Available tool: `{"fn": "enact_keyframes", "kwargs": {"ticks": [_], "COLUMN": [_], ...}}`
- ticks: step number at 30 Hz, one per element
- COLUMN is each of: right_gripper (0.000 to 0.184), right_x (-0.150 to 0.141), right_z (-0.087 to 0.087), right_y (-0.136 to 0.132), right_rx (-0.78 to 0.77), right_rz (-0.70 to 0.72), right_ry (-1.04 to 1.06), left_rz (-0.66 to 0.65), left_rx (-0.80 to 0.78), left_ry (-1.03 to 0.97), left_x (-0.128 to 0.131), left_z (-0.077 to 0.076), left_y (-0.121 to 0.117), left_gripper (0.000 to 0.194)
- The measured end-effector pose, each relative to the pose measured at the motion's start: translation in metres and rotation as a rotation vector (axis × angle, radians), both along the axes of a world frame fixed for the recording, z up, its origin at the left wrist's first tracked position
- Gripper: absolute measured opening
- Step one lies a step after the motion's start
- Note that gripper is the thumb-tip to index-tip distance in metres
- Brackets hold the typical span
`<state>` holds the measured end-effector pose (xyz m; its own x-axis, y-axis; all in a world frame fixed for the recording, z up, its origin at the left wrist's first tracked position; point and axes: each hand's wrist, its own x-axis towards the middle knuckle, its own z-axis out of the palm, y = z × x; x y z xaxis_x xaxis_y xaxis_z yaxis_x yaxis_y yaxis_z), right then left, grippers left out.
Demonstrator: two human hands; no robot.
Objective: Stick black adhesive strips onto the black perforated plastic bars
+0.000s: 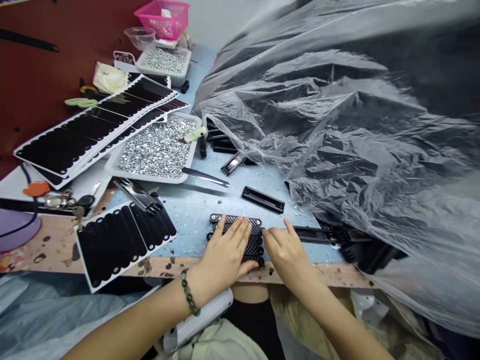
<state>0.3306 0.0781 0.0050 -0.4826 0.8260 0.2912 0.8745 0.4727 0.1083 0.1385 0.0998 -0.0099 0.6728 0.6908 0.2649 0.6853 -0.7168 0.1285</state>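
Observation:
Several black textured strips [256,240] with rounded ends and small metal dots lie side by side in a row at the table's front edge. My left hand [225,250] rests over them, fingers stretched out flat and thumb along the nearest strip. At their right ends is my right hand [287,252], its fingers mostly curled and one fingertip touching the strips. Whatever those fingers may hold is hidden. Beyond the hands sits a black hollow rectangular frame [263,199]. A long black channel-shaped piece [313,234] lies just right of my right hand.
A white tray [157,178] holds small silver metal parts, with a slim dark metal tool [206,176] at its edge. Sheets of black strip-shaped stickers [125,240] lie left. Clear plastic sheeting [337,125] covers a large heap right. A pink basket [163,20] stands behind.

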Motion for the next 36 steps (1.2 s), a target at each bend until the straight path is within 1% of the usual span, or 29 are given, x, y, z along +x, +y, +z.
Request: {"fn": "enact_keyframes", "kwargs": {"ticks": [5, 10, 14, 17, 20, 22, 24, 26, 28, 30, 32, 34, 36], "right_gripper": [0.031, 0.032, 0.033, 0.03, 0.026, 0.023, 0.022, 0.022, 0.022, 0.021, 0.019, 0.018, 0.015], "right_x": [-0.004, 0.004, 0.009, 0.007, 0.005, 0.002, -0.005, -0.016, -0.03, -0.042, -0.045, -0.039, -0.024], "right_z": [0.007, 0.015, 0.01, 0.002, 0.0, 0.004, 0.007, 0.007, 0.003, -0.001, -0.004, -0.002, 0.001], "right_y": [-0.006, -0.003, -0.004, -0.008, -0.009, -0.007, -0.002, 0.004, 0.009, 0.014, 0.017, 0.018, 0.014], "right_rx": [0.004, -0.033, -0.043, -0.075, -0.124, -0.145, -0.134, -0.121, -0.123, -0.127, -0.142, -0.165, -0.163], "right_rz": [0.046, 0.102, 0.109, 0.051, -0.053, -0.102, -0.116, -0.084, -0.036, -0.02, -0.029, -0.045, -0.069], "right_ry": [-0.101, -0.123, -0.126, -0.032, 0.108, 0.194, 0.291, 0.373, 0.409, 0.4, 0.391, 0.446, 0.57], "left_rz": [0.006, -0.002, 0.002, 0.009, -0.008, -0.008, 0.059, 0.14, 0.148, 0.096, 0.06, 0.055, 0.063], "left_rx": [-0.01, -0.009, -0.004, -0.019, -0.047, -0.066, -0.086, -0.113, -0.152, -0.172, -0.147, -0.093, -0.056], "left_ry": [0.006, 0.024, 0.015, 0.011, -0.029, -0.091, -0.179, -0.256, -0.277, -0.24, -0.196, -0.165, -0.156], "left_x": [0.0, -0.001, 0.0, 0.003, -0.001, -0.011, -0.026, -0.041, -0.05, -0.05, -0.041, -0.031, -0.024], "left_z": [-0.001, 0.0, -0.003, -0.006, -0.001, 0.008, 0.019, 0.028, 0.031, 0.03, 0.025, 0.02, 0.018], "left_y": [-0.001, 0.0, -0.001, -0.002, 0.0, 0.005, 0.013, 0.021, 0.025, 0.025, 0.023, 0.022, 0.023], "left_gripper": [0.07, 0.07, 0.07, 0.071, 0.069, 0.058, 0.043, 0.031, 0.025, 0.022, 0.02, 0.019, 0.019]}}
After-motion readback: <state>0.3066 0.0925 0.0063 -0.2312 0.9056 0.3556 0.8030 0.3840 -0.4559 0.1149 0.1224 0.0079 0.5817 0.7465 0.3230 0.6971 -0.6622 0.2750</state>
